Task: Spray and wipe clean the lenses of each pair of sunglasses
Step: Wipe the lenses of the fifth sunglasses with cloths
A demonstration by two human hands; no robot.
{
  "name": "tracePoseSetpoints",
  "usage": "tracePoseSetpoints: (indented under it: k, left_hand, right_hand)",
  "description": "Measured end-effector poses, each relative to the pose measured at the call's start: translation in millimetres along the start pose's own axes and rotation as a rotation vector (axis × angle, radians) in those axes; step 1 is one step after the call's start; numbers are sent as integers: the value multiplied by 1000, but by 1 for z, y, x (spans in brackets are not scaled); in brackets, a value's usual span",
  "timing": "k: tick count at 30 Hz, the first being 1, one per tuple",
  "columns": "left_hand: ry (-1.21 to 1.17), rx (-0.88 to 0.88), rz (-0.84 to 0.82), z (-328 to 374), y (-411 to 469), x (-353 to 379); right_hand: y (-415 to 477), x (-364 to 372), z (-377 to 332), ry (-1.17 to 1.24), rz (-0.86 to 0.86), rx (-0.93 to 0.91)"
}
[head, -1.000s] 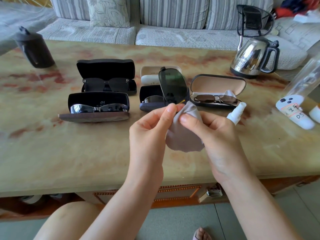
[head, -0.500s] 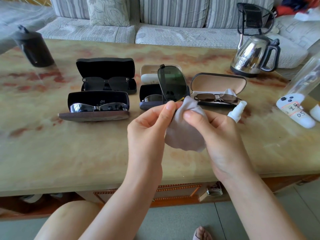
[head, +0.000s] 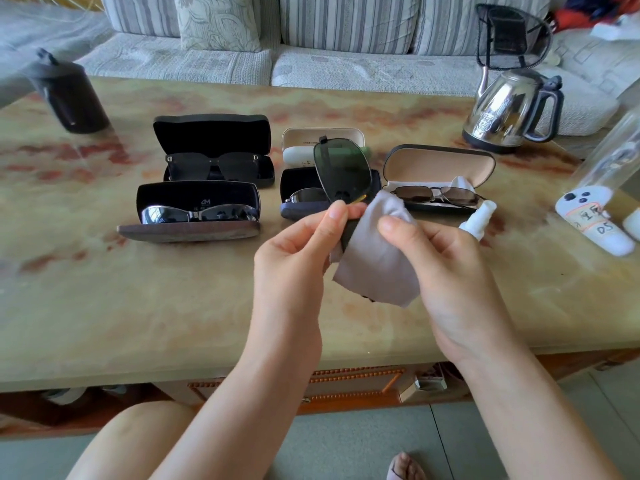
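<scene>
**Two hands on one pair**

Left hand (head: 294,258) pinches the sunglasses (head: 341,171) above the table (head: 138,306); right hand (head: 440,271) grips a grey cloth (head: 377,261) round their lower lens, spray bottle (head: 478,220) just behind. Farther back, open cases (head: 440,164) hold other pairs (head: 201,214).

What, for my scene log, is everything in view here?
held sunglasses: one, dark green lens, raised over mid-table
cloth: one, grey, wrapped round the held pair's lower part
cased sunglasses: four, black, silver and brown, in open cases
cases: five, black, dark and cream, open, mid-table in two rows
spray bottle: one, white, behind the right hand
kettle: one, steel, back right
dark container: one, black, back left
labelled object: one, white, right edge
table: one, beige with red veins
sofa: one, grey striped, behind table
left hand: pinches the held sunglasses
right hand: pinches the cloth
</scene>
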State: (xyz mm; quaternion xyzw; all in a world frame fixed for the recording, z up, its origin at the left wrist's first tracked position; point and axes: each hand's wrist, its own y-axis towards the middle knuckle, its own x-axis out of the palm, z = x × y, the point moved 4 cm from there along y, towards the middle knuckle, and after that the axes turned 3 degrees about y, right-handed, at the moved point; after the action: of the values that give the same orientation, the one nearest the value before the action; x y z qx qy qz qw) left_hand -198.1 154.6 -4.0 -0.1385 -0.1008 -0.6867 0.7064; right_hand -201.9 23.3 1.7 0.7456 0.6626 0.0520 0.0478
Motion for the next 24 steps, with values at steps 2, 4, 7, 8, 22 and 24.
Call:
tracePoseSetpoints:
  k: [2,4,7,8,22,24]
  left_hand:
    - [-37,10,-17,2,2,-2]
    - [-104,7,-48,5,5,-4]
    - [-170,-27,-87,5,10,-7]
    - [-181,-40,-98,4,11,-7]
    - [-218,-99,-153,1,13,-3]
    - [-230,-111,-155,1,13,-4]
  right_hand:
    - [2,-7,-1,26,9,18]
    - [4,-18,-3,58,35,30]
    - [8,-33,-5,128,89,76]
    - [8,-35,-6,133,90,84]
    - [4,-22,-8,-3,25,-9]
    - [3,-22,-7,-3,9,5]
